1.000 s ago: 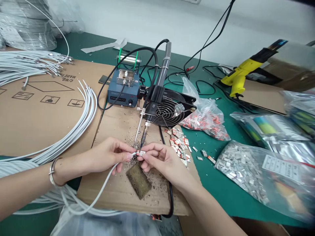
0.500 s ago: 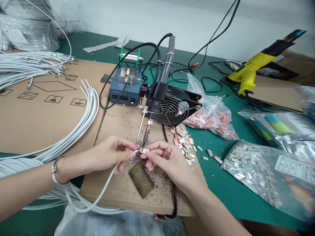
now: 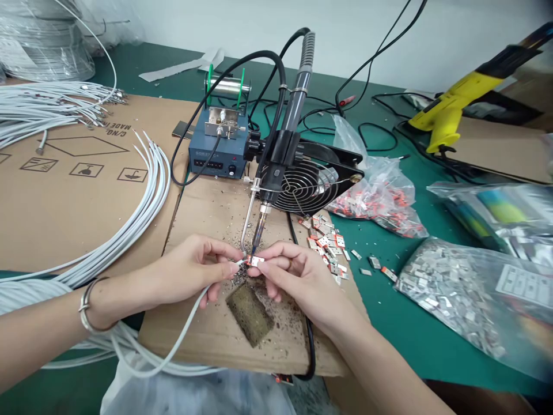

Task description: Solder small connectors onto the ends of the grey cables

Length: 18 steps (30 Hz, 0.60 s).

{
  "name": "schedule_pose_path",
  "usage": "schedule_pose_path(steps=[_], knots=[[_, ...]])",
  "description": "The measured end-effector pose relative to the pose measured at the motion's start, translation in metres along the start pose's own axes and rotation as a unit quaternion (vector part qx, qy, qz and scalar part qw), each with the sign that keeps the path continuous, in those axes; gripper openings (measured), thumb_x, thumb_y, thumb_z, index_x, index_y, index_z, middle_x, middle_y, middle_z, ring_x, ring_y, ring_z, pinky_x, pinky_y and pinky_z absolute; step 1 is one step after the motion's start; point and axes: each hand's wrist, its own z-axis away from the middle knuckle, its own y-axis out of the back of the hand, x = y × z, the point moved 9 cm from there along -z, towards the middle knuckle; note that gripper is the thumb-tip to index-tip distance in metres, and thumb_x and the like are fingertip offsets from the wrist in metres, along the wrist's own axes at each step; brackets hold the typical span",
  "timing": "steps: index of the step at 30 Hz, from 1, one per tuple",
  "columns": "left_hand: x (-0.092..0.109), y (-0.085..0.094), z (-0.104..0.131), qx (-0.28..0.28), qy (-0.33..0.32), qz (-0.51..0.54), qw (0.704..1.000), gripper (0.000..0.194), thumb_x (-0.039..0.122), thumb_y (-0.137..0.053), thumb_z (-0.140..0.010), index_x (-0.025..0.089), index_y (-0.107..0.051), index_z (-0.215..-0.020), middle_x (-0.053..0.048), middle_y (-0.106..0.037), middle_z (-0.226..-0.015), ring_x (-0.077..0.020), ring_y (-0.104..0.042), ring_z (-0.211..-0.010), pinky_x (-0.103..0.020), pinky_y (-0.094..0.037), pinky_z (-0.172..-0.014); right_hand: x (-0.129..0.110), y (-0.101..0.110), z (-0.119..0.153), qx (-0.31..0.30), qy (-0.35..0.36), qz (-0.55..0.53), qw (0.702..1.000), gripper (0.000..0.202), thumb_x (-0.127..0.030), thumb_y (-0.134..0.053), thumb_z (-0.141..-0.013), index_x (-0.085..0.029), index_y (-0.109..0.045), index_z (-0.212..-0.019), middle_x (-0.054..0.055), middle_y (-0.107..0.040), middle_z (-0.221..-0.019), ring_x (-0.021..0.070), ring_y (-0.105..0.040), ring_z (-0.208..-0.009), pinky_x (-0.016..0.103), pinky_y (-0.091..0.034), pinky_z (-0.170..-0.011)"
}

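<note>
Between thumb and fingers, my left hand (image 3: 211, 270) pinches the end of a white cable (image 3: 190, 327), whose length hangs down in a loop. My right hand (image 3: 294, 271) pinches a small USB connector (image 3: 254, 261), silver with orange inside, against the cable's end. Right above the joint sits the tip of a soldering iron (image 3: 258, 233), clamped upright in a stand. A thin bent metal feed tube (image 3: 246, 230) points at the same spot. Below my fingers lies a worn brown sponge (image 3: 249, 314) among dark solder crumbs. Whether the wires touch the connector is too small to tell.
A blue solder feeder (image 3: 216, 153) with a solder spool (image 3: 227, 85) stands behind, beside a black fan (image 3: 302, 187). Loose connectors (image 3: 326, 242) lie right, near bags of connectors (image 3: 384, 202) and metal shells (image 3: 444, 294). A yellow heat gun (image 3: 453, 109) rests back right; cable bundles (image 3: 147, 213) lie left.
The camera view has shifted slightly. Both hands keep their pinch on the cable and connector under the iron tip, with hardly any other movement.
</note>
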Motion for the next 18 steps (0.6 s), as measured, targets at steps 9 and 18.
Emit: schedule_pose_path(steps=[9,18], knots=[[0.0011,-0.0012,0.0017,-0.005,0.006,0.022,1.000,0.020,0.022,-0.053,-0.081,0.011,-0.057,-0.097,0.007,-0.050,-0.040,-0.0056,-0.045,-0.033,-0.012,-0.035,-0.034,-0.0030,-0.0017,0.0007,-0.021,0.018,-0.014,1.000,0.025,-0.035,-0.074,-0.070,-0.014,-0.063,-0.079,0.005,-0.069,-0.067,0.0035,-0.044,-0.039,0.014,-0.033,-0.038],[-0.0005,-0.0016,0.0017,-0.014,0.026,0.044,0.999,0.024,0.022,-0.055,-0.080,0.010,-0.057,-0.101,0.006,-0.050,-0.040,-0.0055,-0.044,-0.033,-0.012,-0.034,-0.033,-0.0057,-0.0028,0.0017,-0.019,0.030,-0.024,0.999,0.023,-0.035,-0.075,-0.068,-0.016,-0.064,-0.076,0.004,-0.067,-0.061,0.0048,-0.038,-0.039,0.016,-0.027,-0.036]])
